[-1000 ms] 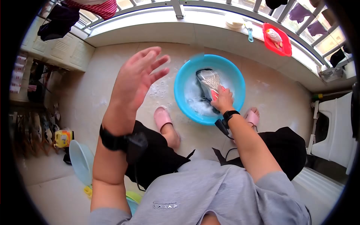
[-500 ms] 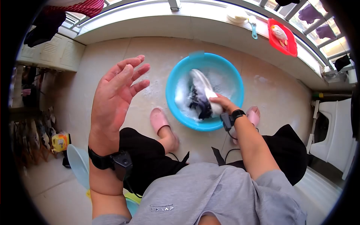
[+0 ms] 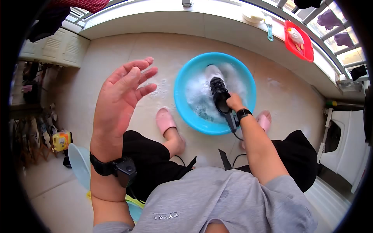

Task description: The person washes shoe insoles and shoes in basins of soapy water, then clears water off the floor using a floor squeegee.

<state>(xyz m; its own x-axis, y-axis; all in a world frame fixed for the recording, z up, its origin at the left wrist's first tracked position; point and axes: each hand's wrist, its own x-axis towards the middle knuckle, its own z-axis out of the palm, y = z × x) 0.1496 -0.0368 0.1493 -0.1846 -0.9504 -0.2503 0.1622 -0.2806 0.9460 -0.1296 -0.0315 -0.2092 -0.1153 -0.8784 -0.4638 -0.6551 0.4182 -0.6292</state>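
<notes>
A round blue basin [image 3: 182, 110] of sudsy water stands on the floor before my feet. In it is a shoe [image 3: 218, 88] with black laces, a dark opening and a pale toe pointing away from me. My right hand [image 3: 235, 102] grips the shoe at its heel end, fingers closed and partly hidden. My left hand [image 3: 120, 93] is raised in the air left of the basin, palm turned inward, fingers apart and holding nothing. A black strap with a small device is on each forearm.
Pink slippers [image 3: 165, 119] are on my feet beside the basin. On the ledge lie a blue-handled brush [image 3: 269, 31] and a red tray [image 3: 306, 50]. A yellow container [image 3: 61, 141] and a pale blue basin [image 3: 79, 163] stand at left; a white plastic stool-like item [image 3: 347, 139] is at right.
The shoe has turned from lying on its side, sole edge showing, to upright with laces and opening facing up. My right hand has moved slightly with it. My left hand is nearly still.
</notes>
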